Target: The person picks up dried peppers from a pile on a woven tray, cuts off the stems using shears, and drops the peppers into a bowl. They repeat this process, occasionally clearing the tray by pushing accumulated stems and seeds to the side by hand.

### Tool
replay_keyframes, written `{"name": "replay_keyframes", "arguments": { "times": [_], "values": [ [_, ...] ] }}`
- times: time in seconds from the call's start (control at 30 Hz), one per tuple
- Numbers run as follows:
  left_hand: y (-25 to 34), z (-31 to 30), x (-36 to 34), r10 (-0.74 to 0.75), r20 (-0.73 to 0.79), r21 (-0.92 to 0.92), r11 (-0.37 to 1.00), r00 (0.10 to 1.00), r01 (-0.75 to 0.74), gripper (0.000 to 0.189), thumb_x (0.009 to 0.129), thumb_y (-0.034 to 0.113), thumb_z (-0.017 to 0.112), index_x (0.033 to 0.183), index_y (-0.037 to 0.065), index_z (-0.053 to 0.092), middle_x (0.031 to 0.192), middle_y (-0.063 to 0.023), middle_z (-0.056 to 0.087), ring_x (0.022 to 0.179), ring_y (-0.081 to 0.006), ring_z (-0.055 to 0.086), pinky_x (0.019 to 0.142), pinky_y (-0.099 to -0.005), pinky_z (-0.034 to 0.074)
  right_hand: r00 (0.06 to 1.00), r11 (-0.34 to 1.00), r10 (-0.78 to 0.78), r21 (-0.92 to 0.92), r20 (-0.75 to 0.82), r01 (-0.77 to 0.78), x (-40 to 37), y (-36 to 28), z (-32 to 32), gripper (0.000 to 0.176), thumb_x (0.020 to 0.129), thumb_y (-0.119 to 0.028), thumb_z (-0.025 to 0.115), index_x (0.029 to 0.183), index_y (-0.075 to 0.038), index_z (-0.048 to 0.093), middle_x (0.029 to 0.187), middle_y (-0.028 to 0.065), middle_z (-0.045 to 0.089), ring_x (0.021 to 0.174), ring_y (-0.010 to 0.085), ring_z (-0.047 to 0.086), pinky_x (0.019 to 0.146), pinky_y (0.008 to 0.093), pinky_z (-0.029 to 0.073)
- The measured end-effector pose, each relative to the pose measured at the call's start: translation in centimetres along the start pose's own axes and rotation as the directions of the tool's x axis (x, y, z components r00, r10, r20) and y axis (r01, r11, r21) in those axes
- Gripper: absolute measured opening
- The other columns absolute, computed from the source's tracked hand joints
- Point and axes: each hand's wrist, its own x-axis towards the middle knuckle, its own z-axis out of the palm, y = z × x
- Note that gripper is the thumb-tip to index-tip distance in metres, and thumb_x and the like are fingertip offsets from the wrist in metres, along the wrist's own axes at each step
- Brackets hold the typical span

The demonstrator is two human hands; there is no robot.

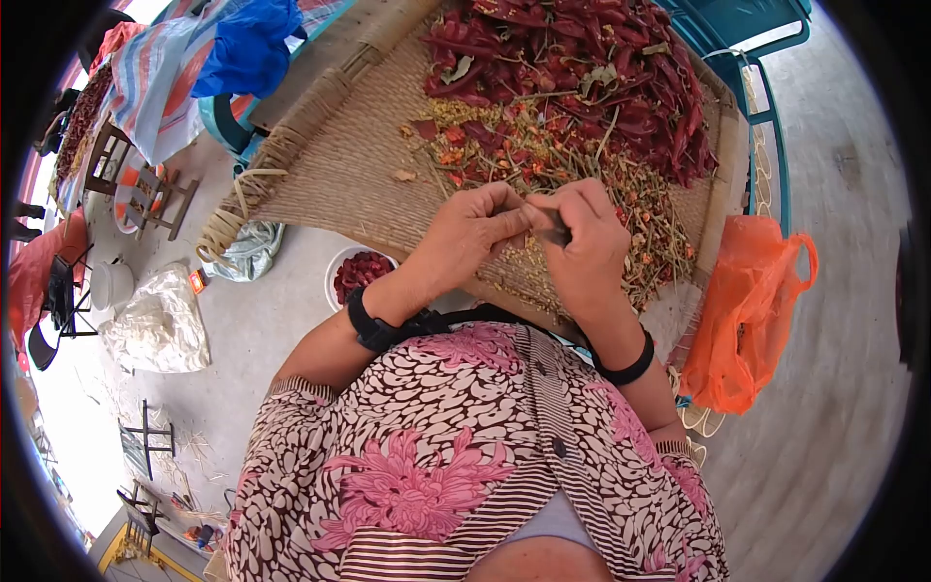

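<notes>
My left hand [477,235] and my right hand [593,242] meet at the fingertips above the near edge of a woven cord bed [373,145]. A dark, flat, metal-looking piece [555,229] shows between the thumb and curled fingers of my right hand. The thumb and index finger of my left hand pinch closed right beside it; what they hold is hidden. Just beyond the hands lie dried red chillies [601,73] in a large heap. Yellow seeds and stem scraps [543,145] spread in front of that heap.
Below the woven edge, a white bowl of red chilli pieces [335,291] stands on the floor. An orange plastic bag [742,330] hangs at the right beside a teal chair frame [761,126]. A blue bag [247,48] lies at upper left; a white sack [160,325] rests on the floor.
</notes>
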Motion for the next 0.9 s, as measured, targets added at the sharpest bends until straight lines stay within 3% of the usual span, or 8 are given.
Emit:
{"name": "replay_keyframes", "arguments": {
  "times": [0.2, 0.3, 0.33, 0.43, 0.53, 0.63, 0.73, 0.9],
  "values": [
    [0.0, -0.1, -0.4, -0.21, 0.046, -0.409, 0.888, 0.977, 0.211, 0.007, 0.094, 0.013, 0.057, 0.094, 0.007, 0.055, 0.069, 0.004, 0.049, 0.054, -0.0016, 0.038, 0.045, -0.0174, 0.027, 0.984, 0.984, -0.176, -0.018, 0.014, 0.177, 0.3, 0.4, -0.1, 0.02, 0.066, -0.003, 0.072, 0.083, -0.008, 0.065, 0.078, 0.0038, 0.054, 0.06, 0.0198, 0.059, 0.048, 0.0304, 0.046],
    [-0.8, -1.2, 0.1, -0.139, 0.086, -0.558, 0.814, 0.986, 0.164, 0.008, 0.096, 0.015, 0.055, 0.093, 0.007, 0.054, 0.069, 0.0032, 0.05, 0.054, -0.0024, 0.039, 0.044, -0.0173, 0.028, 0.966, 0.966, -0.251, 0.054, -0.066, 0.254, 0.8, -0.2, -0.6, 0.016, 0.069, -0.002, 0.072, 0.083, -0.007, 0.064, 0.078, 0.0045, 0.054, 0.061, 0.0204, 0.059, 0.047, 0.0296, 0.044],
    [-0.8, -1.6, -0.2, -0.111, 0.018, -0.547, 0.831, 0.994, 0.102, 0.009, 0.096, 0.016, 0.054, 0.094, 0.007, 0.053, 0.07, 0.0024, 0.051, 0.054, -0.0028, 0.04, 0.044, -0.0176, 0.029, 0.955, 0.955, -0.278, 0.08, -0.1, 0.286, 1.1, -0.6, -0.9, 0.015, 0.071, -0.002, 0.072, 0.083, -0.006, 0.064, 0.078, 0.0049, 0.054, 0.062, 0.0207, 0.059, 0.047, 0.0293, 0.043],
    [0.1, -2.0, -0.9, -0.008, -0.124, -0.489, 0.87, 0.992, -0.054, 0.012, 0.098, 0.019, 0.052, 0.095, 0.008, 0.052, 0.074, 0.0, 0.056, 0.054, -0.004, 0.043, 0.045, -0.0186, 0.032, 0.989, 1.0, -0.026, -0.003, -0.144, 0.026, 2.3, -0.1, -2.9, 0.01, 0.078, -0.01, 0.072, 0.083, -0.006, 0.064, 0.079, 0.0055, 0.054, 0.066, 0.0228, 0.058, 0.051, 0.0306, 0.044],
    [1.7, -1.2, -2.5, 0.078, -0.187, -0.424, 0.893, 0.979, -0.152, 0.013, 0.1, 0.02, 0.049, 0.101, 0.007, 0.052, 0.08, -0.0033, 0.061, 0.058, -0.005, 0.048, 0.048, -0.0198, 0.036, 0.929, 0.963, 0.245, -0.183, 0.279, -0.199, 2.9, 1.9, -3.5, 0.012, 0.084, -0.018, 0.07, 0.086, -0.008, 0.064, 0.083, 0.006, 0.055, 0.071, 0.0245, 0.059, 0.058, 0.034, 0.047],
    [0.0, -2.3, -1.4, 0.07, -0.259, -0.435, 0.882, 0.963, -0.181, 0.015, 0.1, 0.018, 0.047, 0.105, 0.005, 0.053, 0.082, -0.0038, 0.062, 0.064, -0.0046, 0.051, 0.05, -0.0192, 0.037, 0.944, 0.932, 0.192, -0.351, 0.269, -0.09, 3.1, 4.1, -1.6, 0.013, 0.085, -0.021, 0.068, 0.093, -0.012, 0.065, 0.089, 0.0059, 0.056, 0.075, 0.0269, 0.061, 0.064, 0.0378, 0.049],
    [-0.5, -2.7, -0.8, 0.034, -0.151, -0.537, 0.836, 0.988, -0.111, 0.016, 0.098, 0.014, 0.047, 0.107, 0.004, 0.055, 0.084, -0.0052, 0.062, 0.068, -0.0067, 0.054, 0.053, -0.0205, 0.039, 0.926, 0.972, 0.134, -0.23, 0.353, -0.053, 4.0, 6.3, 1.5, 0.015, 0.085, -0.013, 0.064, 0.1, -0.016, 0.066, 0.095, 0.0067, 0.056, 0.079, 0.0288, 0.063, 0.065, 0.04, 0.05],
    [-0.8, -2.3, -0.1, 0.018, -0.229, -0.632, 0.757, 0.973, -0.163, 0.014, 0.093, 0.01, 0.048, 0.103, 0.004, 0.056, 0.089, -0.0063, 0.061, 0.071, -0.011, 0.055, 0.056, -0.024, 0.042, 0.856, 0.932, 0.091, -0.347, 0.509, 0.107, 5.0, 7.2, 4.0, 0.029, 0.083, -0.005, 0.056, 0.106, -0.018, 0.065, 0.097, 0.0078, 0.057, 0.082, 0.0317, 0.063, 0.068, 0.0425, 0.05]
  ]
}}
